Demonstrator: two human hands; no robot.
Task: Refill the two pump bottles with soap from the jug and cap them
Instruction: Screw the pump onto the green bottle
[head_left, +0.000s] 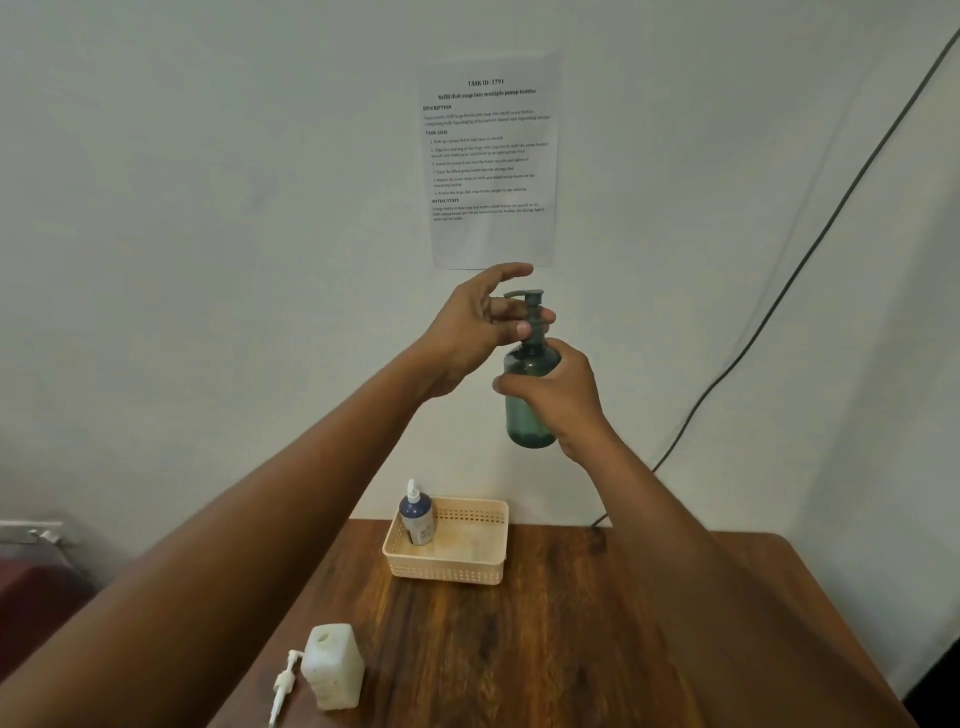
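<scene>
Nearest the lens, at the table's (597, 639) near left corner: squat, translucent white plastic jug (333, 667), upright, mouth uncapped; just beside it on the left, loose white pump (283, 686) lying flat, dip tube toward the edge.

Held well above the table, before the wall: green bottle (529, 395), upright, round-shouldered cylinder of smoky translucent plastic, matching dark pump head seated in its neck, spout pointing left. Right hand (563, 397) wrapped around the body from the right side, thumb across the front. Left hand (485, 325) at the pump collar, thumb and fingertips pinching the stem below the spout, index finger raised clear above it. Hands close together, one on the cap, one on the body.

Below, at the table's far edge: shallow rectangular basket (467, 571), cream plastic with perforated walls. Standing in its left rear corner: blue bottle (416, 517), dark, labelled, white pump fitted.

Table surface: dark brown wood grain, smooth.

On the wall: printed sheet (491, 161), small text mostly unreadable. To the right: black cable (810, 260) running diagonally down behind the table.
</scene>
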